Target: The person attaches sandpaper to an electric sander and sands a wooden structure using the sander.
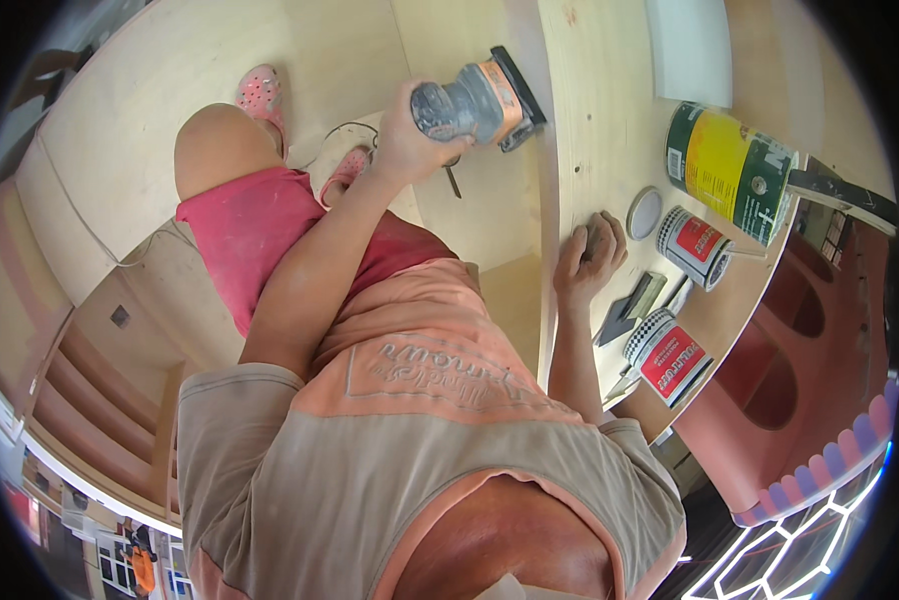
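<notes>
My left hand (415, 140) is wrapped round the body of a dusty grey electric sander (470, 105) with an orange band. The sander's flat black pad faces a pale wooden panel (570, 90) and is at or very close to its edge; whether they touch I cannot tell. My right hand (595, 255) rests on the panel's surface, fingers loosely bent and slightly apart, with no held thing visible. Nearest to it are a round lid (645, 212) and a small can with a red label (695, 247). A flat dark scraper (632, 308) lies below that hand in view.
A large green and yellow can (732, 170) stands at the right, with a dark bar (842, 198) beside it. Another red-labelled can (668, 355) is lower down. A dark cord (345, 130) lies near my pink clogs (260, 92). Wooden compartments (100, 385) are at the left.
</notes>
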`<state>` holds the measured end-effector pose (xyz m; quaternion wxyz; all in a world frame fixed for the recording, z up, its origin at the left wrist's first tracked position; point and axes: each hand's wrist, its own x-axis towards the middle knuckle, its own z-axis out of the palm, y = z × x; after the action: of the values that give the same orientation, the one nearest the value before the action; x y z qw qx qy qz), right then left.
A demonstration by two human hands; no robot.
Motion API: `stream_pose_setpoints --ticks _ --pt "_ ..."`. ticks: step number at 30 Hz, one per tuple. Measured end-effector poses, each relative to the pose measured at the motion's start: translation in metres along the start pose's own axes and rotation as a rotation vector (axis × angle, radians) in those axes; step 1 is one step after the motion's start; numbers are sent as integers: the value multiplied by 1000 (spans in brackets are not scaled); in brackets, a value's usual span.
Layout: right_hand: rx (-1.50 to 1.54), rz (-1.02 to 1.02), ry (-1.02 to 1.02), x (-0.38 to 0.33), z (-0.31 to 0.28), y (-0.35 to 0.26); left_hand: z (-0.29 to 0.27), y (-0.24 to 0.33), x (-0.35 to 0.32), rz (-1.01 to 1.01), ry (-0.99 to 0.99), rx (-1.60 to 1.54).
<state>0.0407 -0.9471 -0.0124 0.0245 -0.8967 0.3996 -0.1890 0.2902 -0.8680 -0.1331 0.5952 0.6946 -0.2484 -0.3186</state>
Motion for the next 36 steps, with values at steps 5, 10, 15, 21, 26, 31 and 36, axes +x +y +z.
stream_pose_setpoints --ticks 5,10,15,21,26,31,36 --pt "-13 40 1 -2 1 2 -2 -9 6 -25 26 68" --pt "-12 55 10 -4 1 2 1 -9 -11 63 -26 50" --pt "19 43 20 -3 1 -1 -4 -1 1 -75 2 10" --pt "-8 58 -13 -3 1 1 -3 0 0 -238 38 6" --pt "1 53 -6 -3 0 0 -4 11 -9 55 34 111" --pt "-11 44 -7 -4 0 2 -4 25 -6 -42 -20 -79" --pt "15 43 1 0 -1 -1 -11 22 30 -88 61 -67"
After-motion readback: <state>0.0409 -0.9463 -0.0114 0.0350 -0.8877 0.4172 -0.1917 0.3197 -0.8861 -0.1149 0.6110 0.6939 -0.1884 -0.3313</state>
